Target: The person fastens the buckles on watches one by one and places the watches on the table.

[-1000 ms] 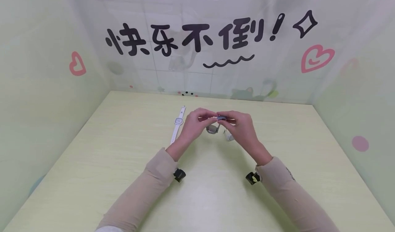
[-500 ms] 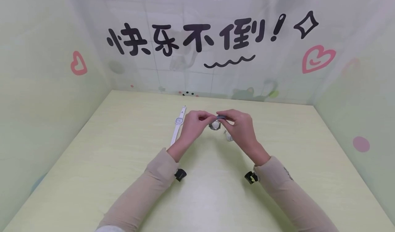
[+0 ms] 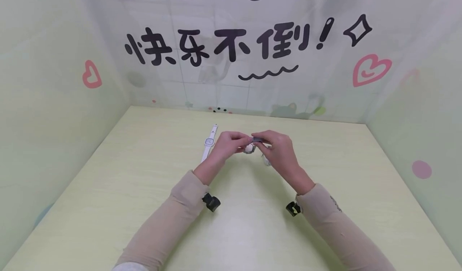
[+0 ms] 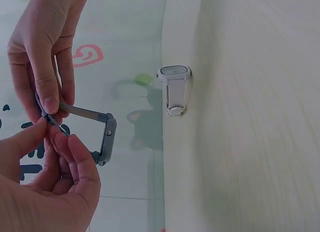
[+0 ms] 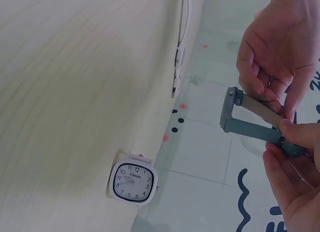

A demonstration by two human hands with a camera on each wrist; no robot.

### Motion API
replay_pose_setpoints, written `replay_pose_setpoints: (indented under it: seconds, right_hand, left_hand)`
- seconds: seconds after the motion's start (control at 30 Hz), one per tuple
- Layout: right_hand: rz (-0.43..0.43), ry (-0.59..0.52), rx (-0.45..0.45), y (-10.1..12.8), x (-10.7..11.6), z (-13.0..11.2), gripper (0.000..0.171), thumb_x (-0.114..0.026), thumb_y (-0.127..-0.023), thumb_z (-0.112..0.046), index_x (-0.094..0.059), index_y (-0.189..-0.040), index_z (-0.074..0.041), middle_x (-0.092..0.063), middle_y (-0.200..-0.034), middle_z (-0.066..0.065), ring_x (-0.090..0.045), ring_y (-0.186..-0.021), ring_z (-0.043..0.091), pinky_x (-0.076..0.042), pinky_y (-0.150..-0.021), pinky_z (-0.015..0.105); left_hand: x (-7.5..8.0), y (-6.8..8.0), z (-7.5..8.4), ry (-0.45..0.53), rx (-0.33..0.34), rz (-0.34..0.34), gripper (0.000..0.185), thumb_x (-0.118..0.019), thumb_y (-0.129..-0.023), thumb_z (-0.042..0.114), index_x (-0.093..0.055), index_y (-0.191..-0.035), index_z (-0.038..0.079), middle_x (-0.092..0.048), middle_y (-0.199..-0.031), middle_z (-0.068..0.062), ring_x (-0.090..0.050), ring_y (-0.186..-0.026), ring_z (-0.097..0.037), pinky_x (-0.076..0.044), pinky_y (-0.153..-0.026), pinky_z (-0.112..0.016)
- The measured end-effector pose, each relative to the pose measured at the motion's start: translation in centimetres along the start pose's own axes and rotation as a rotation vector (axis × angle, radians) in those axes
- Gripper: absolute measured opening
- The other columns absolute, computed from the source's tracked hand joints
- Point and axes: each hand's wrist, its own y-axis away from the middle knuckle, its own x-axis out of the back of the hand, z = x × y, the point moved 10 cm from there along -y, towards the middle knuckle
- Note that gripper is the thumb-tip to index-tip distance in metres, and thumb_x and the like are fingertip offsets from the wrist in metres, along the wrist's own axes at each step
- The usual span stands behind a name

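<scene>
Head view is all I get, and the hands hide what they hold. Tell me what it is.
Observer: A grey watch. The left hand and the right hand pinch its two strap ends together at the fingertips.
Operator: Describe the white thing behind the right hand.
Observer: A white watch standing on the table. Its square dial with black numerals faces the right wrist camera.
Operator: Report how the grey watch sits between the hands.
Observer: The left wrist view shows it edge-on. It has a thin body, and both straps bend back from it towards the fingers.
</scene>
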Motion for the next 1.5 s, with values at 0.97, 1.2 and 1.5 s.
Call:
replay_pose_setpoints:
  seconds: [0.97, 1.2, 1.5]
  right_hand:
    - [0.011, -0.051, -0.078, 0.1, -0.2, -0.1, 0.013, -0.079, -0.084, -0.008, -0.076, -0.096, -0.005, -0.078, -0.091, 0.008, -0.076, -0.082, 0.02, -0.063, -0.076, 0.034]
    - [0.01, -0.066, -0.106, 0.2, 0.0, 0.0, 0.013, -0.079, -0.084, -0.008, -0.076, -0.096, -0.005, -0.077, -0.092, 0.009, -0.076, -0.084, 0.02, -0.063, -0.079, 0.034]
    - [0.009, -0.071, -0.123, 0.2, 0.0, 0.2, 0.011, -0.078, -0.084, -0.006, -0.076, -0.095, -0.005, -0.077, -0.091, 0.008, -0.076, -0.083, 0.019, -0.063, -0.078, 0.033]
  left_hand:
    - [0.9, 0.4, 0.7, -0.137, -0.045, 0.01, 0.026, -0.054, -0.091, 0.014, -0.069, -0.105, -0.002, -0.069, -0.1, -0.014, -0.06, -0.085, -0.015, -0.056, -0.091, -0.034]
    - [1.3, 0.1, 0.5, -0.13, -0.033, 0.017, 0.026, -0.052, -0.091, 0.012, -0.067, -0.103, -0.006, -0.062, -0.09, -0.007, -0.06, -0.083, -0.014, -0.058, -0.088, -0.029]
    - [1.6, 0.2, 0.6, -0.156, -0.031, 0.017, 0.026, -0.051, -0.093, 0.014, -0.066, -0.104, -0.005, -0.064, -0.096, -0.012, -0.06, -0.084, -0.015, -0.058, -0.089, -0.03]
